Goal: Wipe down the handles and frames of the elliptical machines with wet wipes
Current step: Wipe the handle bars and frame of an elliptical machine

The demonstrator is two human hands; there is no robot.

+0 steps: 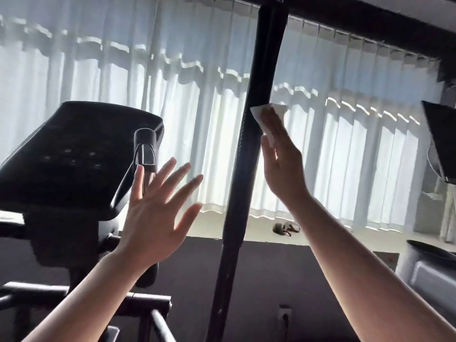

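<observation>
A tall black elliptical handle (254, 124) runs up the middle of the head view, from the bottom edge to the top. My right hand (281, 166) is flat beside its right side and presses a white wet wipe (269, 114) against the handle with straight fingers. My left hand (158, 211) is raised left of the handle with its fingers spread; it holds nothing and does not touch the handle. The machine's black console (71, 156) stands at the left, with a shorter black handle (145, 149) in front of it.
White curtains (148, 82) cover the window behind. Black frame bars (143, 302) lie at the lower left. Another dark machine (441, 139) shows at the right edge. A pair of slippers (286, 228) lies on the floor by the curtain.
</observation>
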